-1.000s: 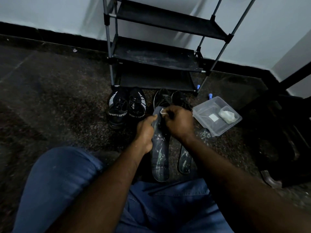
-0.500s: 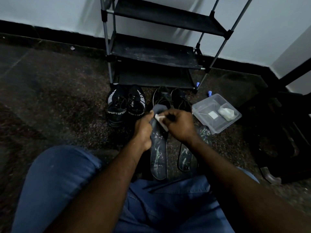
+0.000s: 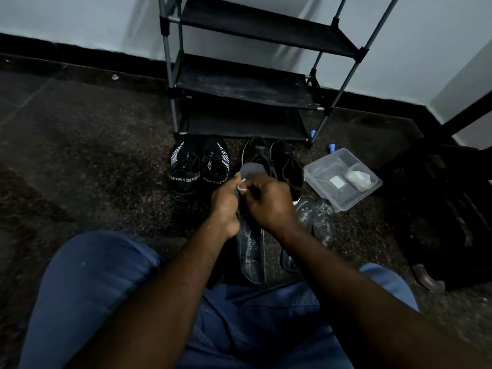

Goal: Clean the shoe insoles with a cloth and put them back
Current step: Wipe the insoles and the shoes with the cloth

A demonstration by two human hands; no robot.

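Note:
A long grey insole (image 3: 251, 251) stands on end between my knees. My left hand (image 3: 225, 206) grips its upper left edge. My right hand (image 3: 269, 206) presses a small white cloth (image 3: 241, 185) against the insole's upper part; most of the cloth is hidden under the fingers. A second insole (image 3: 323, 222) lies on the floor to the right. Behind my hands stands a plain black pair of shoes (image 3: 274, 161), partly hidden.
A black pair marked SPORT (image 3: 198, 169) sits left of the plain pair. A black shoe rack (image 3: 247, 83) stands against the wall. A clear plastic box (image 3: 343, 179) with a white wad lies at the right. Dark furniture (image 3: 439, 222) fills the right side.
My right hand has slid the cloth a little from the insole's tip toward its left edge. The left hand keeps its hold on the insole.

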